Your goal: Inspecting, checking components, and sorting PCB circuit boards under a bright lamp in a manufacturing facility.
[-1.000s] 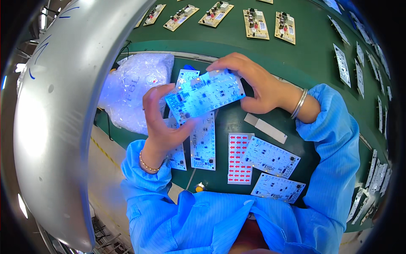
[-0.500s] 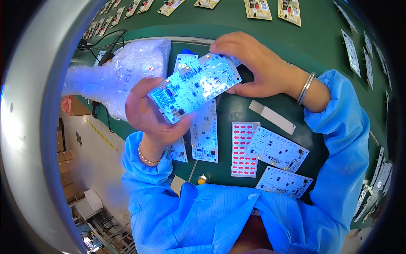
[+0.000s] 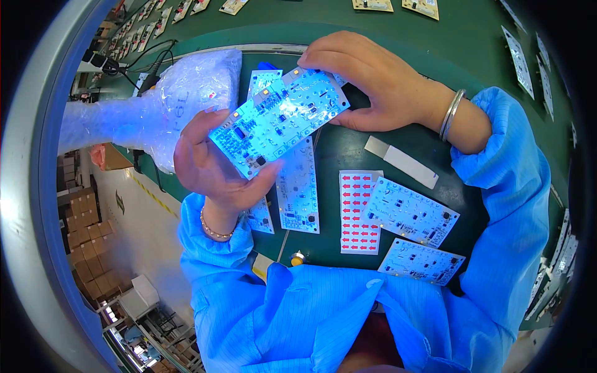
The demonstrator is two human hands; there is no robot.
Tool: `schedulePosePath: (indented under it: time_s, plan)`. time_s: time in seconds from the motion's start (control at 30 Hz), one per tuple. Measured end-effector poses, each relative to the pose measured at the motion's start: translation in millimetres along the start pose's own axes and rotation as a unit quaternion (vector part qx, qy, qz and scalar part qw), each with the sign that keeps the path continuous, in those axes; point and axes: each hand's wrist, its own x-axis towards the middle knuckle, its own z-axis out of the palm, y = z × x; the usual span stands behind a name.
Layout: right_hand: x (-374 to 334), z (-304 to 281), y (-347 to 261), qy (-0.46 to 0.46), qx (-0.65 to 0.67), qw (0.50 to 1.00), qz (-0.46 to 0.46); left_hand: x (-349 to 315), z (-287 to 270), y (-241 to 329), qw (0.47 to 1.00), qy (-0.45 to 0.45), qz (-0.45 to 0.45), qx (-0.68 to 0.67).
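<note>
A white circuit board (image 3: 280, 121), lit bright blue and tilted, is held up between both hands. My left hand (image 3: 214, 165) is closed on its lower left end, thumb along the near edge. My right hand (image 3: 373, 78) grips the upper right end, with fingertips at the far edge and the thumb near the right corner. Below the held board, another white circuit board (image 3: 298, 199) lies on the bench, partly covered. To the right, a sheet of red arrow stickers (image 3: 359, 214) lies beside two circuit boards, an upper one (image 3: 413, 211) and a lower one (image 3: 423, 261).
A bubble-wrap bundle (image 3: 199, 93) lies on the green bench left of my hands. A white strip (image 3: 402, 163) rests right of centre. A yellow round button (image 3: 297, 259) sits near my body. Several tan boards (image 3: 373, 5) stand along the far side; white boards (image 3: 518, 59) line the right.
My view has shifted slightly, so most of the bench appears moved. Both hands keep hold of the same circuit board, with its tilt little changed.
</note>
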Motion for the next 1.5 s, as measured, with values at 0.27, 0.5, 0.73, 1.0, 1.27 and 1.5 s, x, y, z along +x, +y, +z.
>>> schedulePosePath:
  time_s: [0.27, 0.5, 0.73, 1.0, 1.27, 1.5]
  plan:
    - [-0.1, -0.4, 2.5, -0.013, 0.045, 0.999, -0.003, -2.2, -4.5, 1.2, 0.998, -0.022, -0.036, -0.038]
    - [0.7, -2.3, 2.1, -0.038, 0.057, 0.998, -0.001, -1.3, -5.9, 5.1, 0.993, -0.011, -0.089, -0.077]
    - [0.2, 1.5, 3.3, -0.048, 0.011, 0.999, -0.008, -3.4, -3.1, 4.3, 0.994, 0.002, -0.080, -0.072]
    - [0.8, 0.7, 2.0, -0.017, -0.015, 1.000, -0.012, -2.5, -4.7, 3.1, 0.998, -0.014, -0.046, -0.042]
    - [0.8, -1.0, 1.1, 0.045, -0.002, 0.999, -0.011, -1.2, -2.5, 3.9, 0.995, -0.007, -0.076, -0.068]
    - [2.2, -1.7, 2.7, 0.101, 0.025, 0.993, -0.050, 0.8, -2.9, 3.2, 0.994, -0.028, -0.085, -0.065]
